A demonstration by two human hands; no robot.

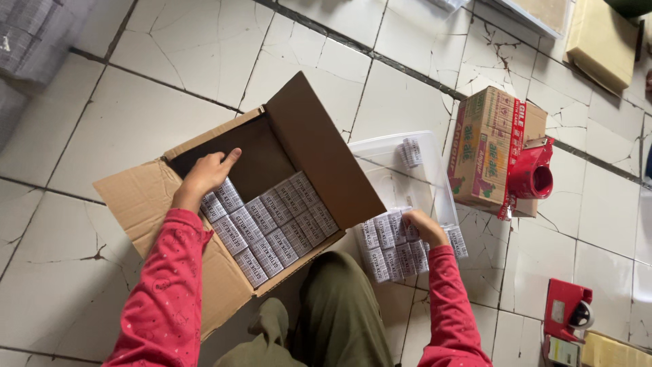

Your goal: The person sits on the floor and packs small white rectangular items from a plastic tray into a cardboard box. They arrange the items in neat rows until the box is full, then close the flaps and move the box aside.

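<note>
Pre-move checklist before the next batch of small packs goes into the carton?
1. Room in cardboard carton: ok, dark unfilled space behind the packed rows.
2. Left hand inside the carton: ok, resting on the back row, holding nothing.
3. Right hand on supply: ok, fingers on the packs in the clear plastic tub.
4. Carton flap out of the way: ok, standing open between carton and tub.
5. Packed rows level: ok, labels face up, edges aligned.
6. Grip on the next pack: cannot tell.
</note>
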